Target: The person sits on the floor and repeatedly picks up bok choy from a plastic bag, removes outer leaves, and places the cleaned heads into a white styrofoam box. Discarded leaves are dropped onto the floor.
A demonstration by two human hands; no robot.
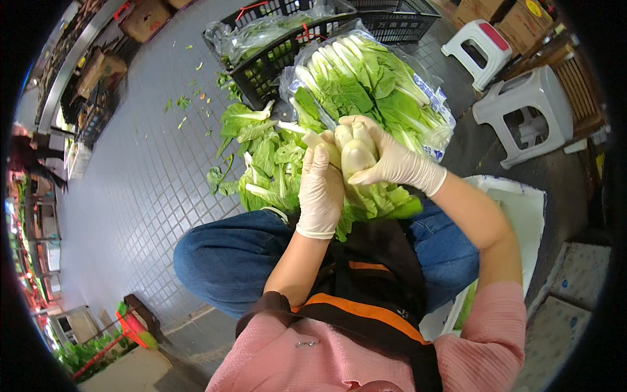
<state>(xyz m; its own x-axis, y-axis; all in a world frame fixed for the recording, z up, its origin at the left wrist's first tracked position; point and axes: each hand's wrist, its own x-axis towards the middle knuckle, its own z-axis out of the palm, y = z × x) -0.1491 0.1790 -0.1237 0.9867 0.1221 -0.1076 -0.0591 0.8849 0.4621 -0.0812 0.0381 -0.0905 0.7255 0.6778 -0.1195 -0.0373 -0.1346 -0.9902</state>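
In white disposable gloves, both of my hands hold a bunch of pale-stemmed leafy greens point(358, 158) above my lap. My right hand point(392, 156) wraps the white stem ends from the right. Pressed to the left side of the same bunch is my left hand point(321, 188), its thumb and fingers around a pale stalk point(316, 141). The leaves hang down toward my dark apron. Beyond my hands, more leafy greens point(357, 93) lie stacked on clear and printed plastic wrapping. Loose, torn-off leaves point(267, 161) form a heap on the floor to the left.
Black plastic crates point(264, 73) stand ahead, one with a clear bag point(274, 29) of greens. Two white plastic stools point(531, 112) are at the right. A white foam box point(519, 206) sits beside my right leg. Leaf scraps point(182, 103) dot the tiled floor point(132, 161).
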